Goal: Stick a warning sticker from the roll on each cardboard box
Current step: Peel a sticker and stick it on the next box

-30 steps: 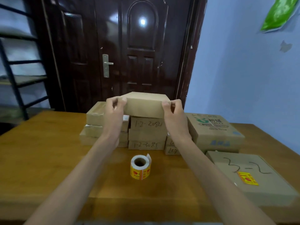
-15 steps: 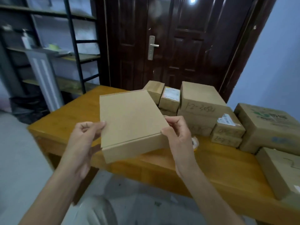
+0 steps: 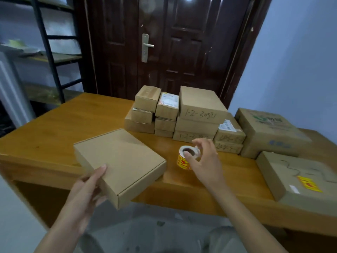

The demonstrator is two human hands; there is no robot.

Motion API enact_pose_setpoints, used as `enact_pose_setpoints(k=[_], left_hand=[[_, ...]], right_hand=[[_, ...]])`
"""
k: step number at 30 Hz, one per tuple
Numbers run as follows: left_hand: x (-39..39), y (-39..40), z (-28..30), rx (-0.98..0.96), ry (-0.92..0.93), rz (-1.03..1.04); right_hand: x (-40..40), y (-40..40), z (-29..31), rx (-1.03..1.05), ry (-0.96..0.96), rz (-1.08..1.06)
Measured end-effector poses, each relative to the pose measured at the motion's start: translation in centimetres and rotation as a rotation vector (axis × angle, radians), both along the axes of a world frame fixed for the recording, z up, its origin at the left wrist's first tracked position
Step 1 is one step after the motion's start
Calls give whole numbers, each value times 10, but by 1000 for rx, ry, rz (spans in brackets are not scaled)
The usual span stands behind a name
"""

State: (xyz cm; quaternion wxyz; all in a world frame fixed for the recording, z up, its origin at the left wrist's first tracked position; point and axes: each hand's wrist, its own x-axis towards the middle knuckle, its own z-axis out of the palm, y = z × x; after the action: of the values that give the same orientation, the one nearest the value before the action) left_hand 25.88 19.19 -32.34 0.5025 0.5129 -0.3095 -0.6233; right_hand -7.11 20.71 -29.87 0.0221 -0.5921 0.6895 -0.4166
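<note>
While the flat cardboard box [image 3: 119, 162] lay at the near edge of the wooden table [image 3: 60, 125], its near corner overhung that edge and its long axis ran from the near right to the far left. Its top face was plain and carried no writing. The left hand [image 3: 85, 190] gripped the near-left side of the box, thumb on top, fingers curled underneath. Just right of the box the sticker roll [image 3: 187, 157] stood on the table with its core opening upward; the yellow labels bore red print too small to read. The right hand [image 3: 204, 161] pinched the top of the roll, thumb at the core, fingers spread over the rim. Behind the roll stood stacked boxes [image 3: 198, 114]; the uppermost was handwritten "1-2-3084". At the far right lay a box marked "3-2" [image 3: 299, 178], carrying a yellow sticker [image 3: 309, 183]. A dark door [image 3: 182, 42] stood beyond the table.
</note>
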Motion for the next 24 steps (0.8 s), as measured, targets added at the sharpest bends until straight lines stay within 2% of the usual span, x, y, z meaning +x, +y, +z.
enact_pose_setpoints(k=[4, 7, 11, 15, 20, 24], left_hand=[[-12, 4, -9, 86, -55, -66], [-16, 5, -17, 135, -91, -84], [-28, 6, -12, 64, -198, -87], [-57, 11, -5, -13, -316, -211], [-81, 8, -3, -166, -646, -454], [-93, -2, 1, -339, -1031, -465]], right_hand=[[-32, 2, -11, 200, 153, 68], [-36, -5, -14, 254, 261, 129], [-38, -20, -8, 337, 204, 183], [-59, -21, 5, 379, 186, 201], [-86, -7, 23, 404, 152, 179], [-92, 2, 35, 351, 72, 203]])
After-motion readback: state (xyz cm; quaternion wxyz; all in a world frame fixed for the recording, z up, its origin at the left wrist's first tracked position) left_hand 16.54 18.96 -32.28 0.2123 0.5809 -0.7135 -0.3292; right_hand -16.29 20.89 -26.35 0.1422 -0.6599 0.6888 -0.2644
